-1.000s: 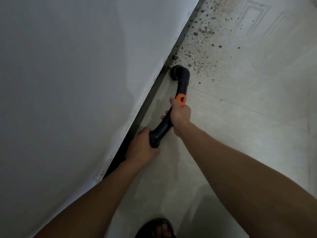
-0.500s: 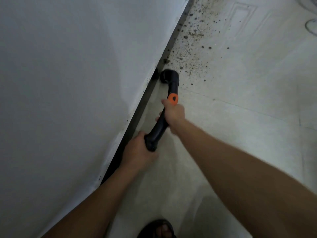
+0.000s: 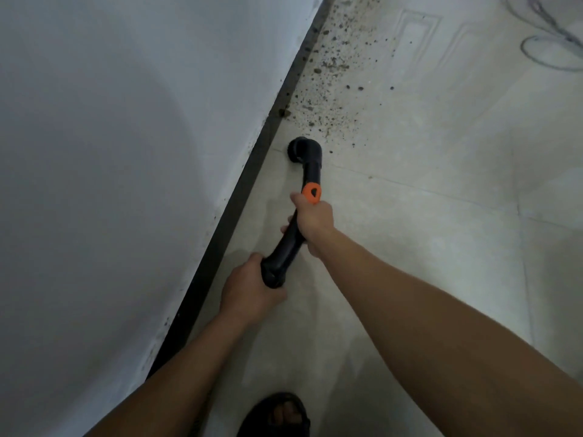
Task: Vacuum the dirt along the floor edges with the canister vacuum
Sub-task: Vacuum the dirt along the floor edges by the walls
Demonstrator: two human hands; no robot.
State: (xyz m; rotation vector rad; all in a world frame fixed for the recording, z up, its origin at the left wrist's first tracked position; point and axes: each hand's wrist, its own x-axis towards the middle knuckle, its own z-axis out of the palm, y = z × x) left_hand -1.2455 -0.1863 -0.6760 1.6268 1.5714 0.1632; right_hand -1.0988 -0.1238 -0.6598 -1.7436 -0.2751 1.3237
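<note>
A black curved vacuum wand with an orange button points down at the pale tiled floor. Its round nozzle end sits just right of the dark baseboard. My right hand grips the wand right below the orange button. My left hand holds the wand's lower black end. Dark crumbs of dirt lie scattered along the baseboard beyond the nozzle, a short gap away.
A white wall fills the left side. A thin grey cable coils on the floor at the top right. My sandalled foot stands at the bottom edge. Tile floor stretches to the right.
The nozzle has pulled back from the baseboard and the dirt patch, toward me and slightly right. Both hands keep the same grip on the wand.
</note>
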